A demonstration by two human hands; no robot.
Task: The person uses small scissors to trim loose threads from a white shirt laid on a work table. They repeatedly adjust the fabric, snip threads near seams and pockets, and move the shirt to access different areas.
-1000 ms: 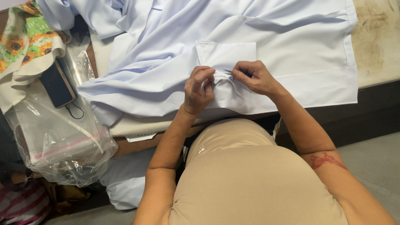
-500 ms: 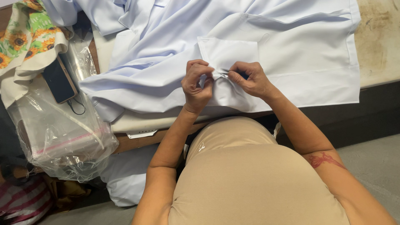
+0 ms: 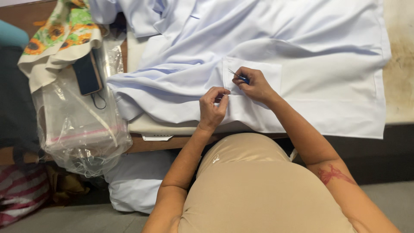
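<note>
Hands: the right hand (image 3: pixel 254 86) is closed on a small blue-handled tool (image 3: pixel 239 77), its thin tip laid at the pocket (image 3: pixel 258 73); the left hand (image 3: pixel 212 105) is pinched shut on a fold of fabric just near of it.
Garment: a pale blue shirt (image 3: pixel 310 56) is spread flat across the table (image 3: pixel 399 64), pocket near the middle.
Progress: only the pocket's left edge is being worked; how much of the seam is finished cannot be told.
Left side: a dark phone (image 3: pixel 87 72) is seen on a clear plastic bag (image 3: pixel 82 133).

One head-worn view looks steeply down, close over the worktable (image 3: pixel 399 86).
</note>
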